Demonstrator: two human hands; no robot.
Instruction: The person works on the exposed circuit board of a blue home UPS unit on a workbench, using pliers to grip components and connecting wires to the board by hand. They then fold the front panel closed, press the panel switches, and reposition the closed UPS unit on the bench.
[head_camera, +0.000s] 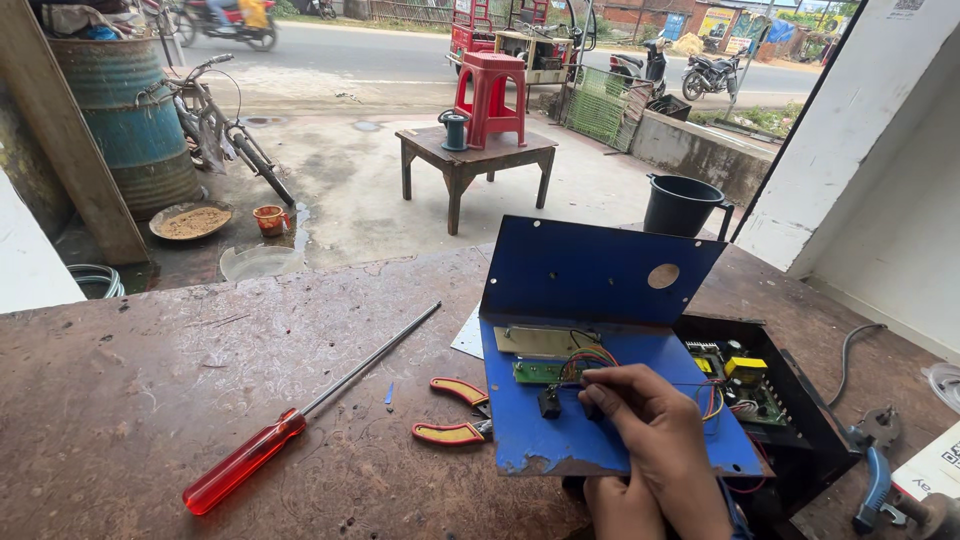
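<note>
One hand (650, 420), which side I couldn't tell, pinched thin wires (590, 358) over the blue metal cover (600, 290) lying across the open black box (800, 420); red-handled pliers (455, 412) lay just beside it.

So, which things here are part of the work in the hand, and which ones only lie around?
In the work:
- hand pinching thin wires
- blue metal cover
- green circuit board
- small black part
- open black case

Lying about:
- red-handled screwdriver
- red and yellow pliers
- blue-handled tool
- black bucket
- red stool on the small table
</note>
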